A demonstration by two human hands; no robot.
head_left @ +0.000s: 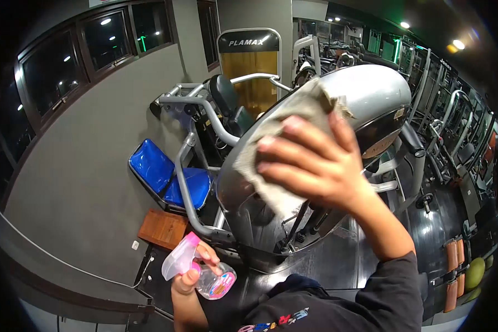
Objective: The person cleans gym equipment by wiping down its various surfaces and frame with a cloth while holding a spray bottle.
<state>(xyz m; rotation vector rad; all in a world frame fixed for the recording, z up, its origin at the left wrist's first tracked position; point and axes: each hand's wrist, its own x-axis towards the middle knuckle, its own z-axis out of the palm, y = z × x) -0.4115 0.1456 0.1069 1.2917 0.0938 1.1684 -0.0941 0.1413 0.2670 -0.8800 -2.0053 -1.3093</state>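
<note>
My right hand (pixel 321 166) presses a grey-beige cloth (pixel 288 119) onto the silver curved top of a gym machine (pixel 365 86); the fingers are bent over the cloth, and part of the cloth bunches up beyond the fingertips. Lower down, my left hand (pixel 196 271) is wrapped around a clear spray bottle (pixel 218 283) with a pink and white label and a pink and white spray head. The bottle is tilted, apart from the machine, near a brown wooden box.
A blue padded chair (pixel 188 185) and the wooden box (pixel 163 228) stand by the grey wall at left. Behind is a machine with a PLAMAX panel (pixel 249 61). Racks and weights fill the right side. A white cable (pixel 66 263) runs along the wall.
</note>
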